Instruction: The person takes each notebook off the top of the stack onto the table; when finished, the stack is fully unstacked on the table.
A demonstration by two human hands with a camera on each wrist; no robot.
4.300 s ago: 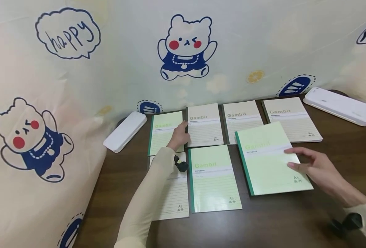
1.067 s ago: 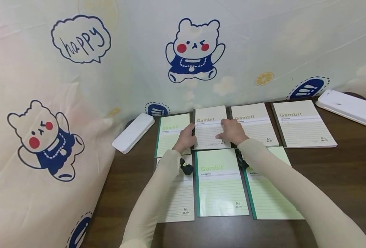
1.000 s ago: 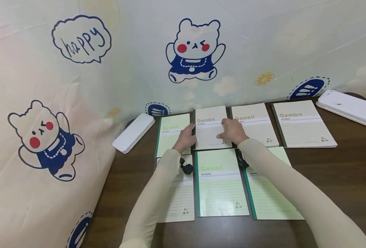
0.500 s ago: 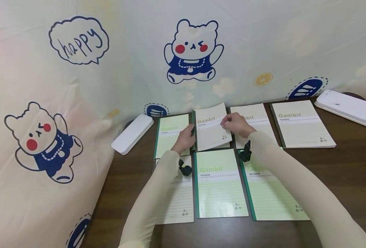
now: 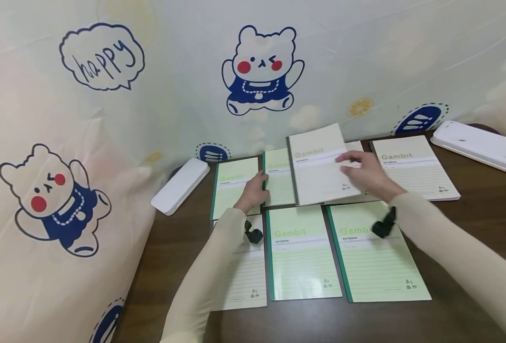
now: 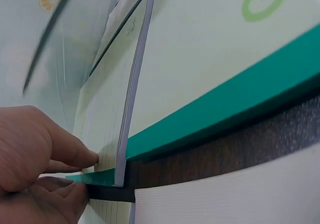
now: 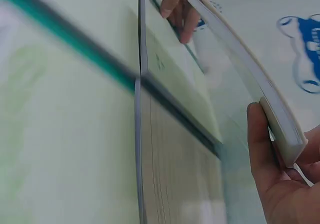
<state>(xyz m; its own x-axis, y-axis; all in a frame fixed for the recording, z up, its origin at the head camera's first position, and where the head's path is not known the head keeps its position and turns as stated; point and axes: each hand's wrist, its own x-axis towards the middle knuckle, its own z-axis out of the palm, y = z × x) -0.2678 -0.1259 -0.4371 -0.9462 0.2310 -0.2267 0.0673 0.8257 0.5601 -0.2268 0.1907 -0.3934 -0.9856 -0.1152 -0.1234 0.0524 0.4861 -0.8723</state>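
Observation:
My right hand pinches a white Gambit notebook by its right edge and holds it raised and tilted. In the right wrist view the thumb and fingers grip this notebook from both sides. A green notebook lies partly beneath it in the back row. My left hand pinches that green notebook at its left spine edge; the left wrist view has thumb and fingertip at the green spine. Another white notebook is mostly hidden behind the raised one and the right hand.
Around them lie green notebooks at back left, front middle and front right. White ones lie at front left and back right. White cases stand at both sides of the dark table, before a printed cloth.
The right hand has come from the front-right green notebook to the white one, lifted it off the green notebook and moved it right. The left hand has stayed at the spine.

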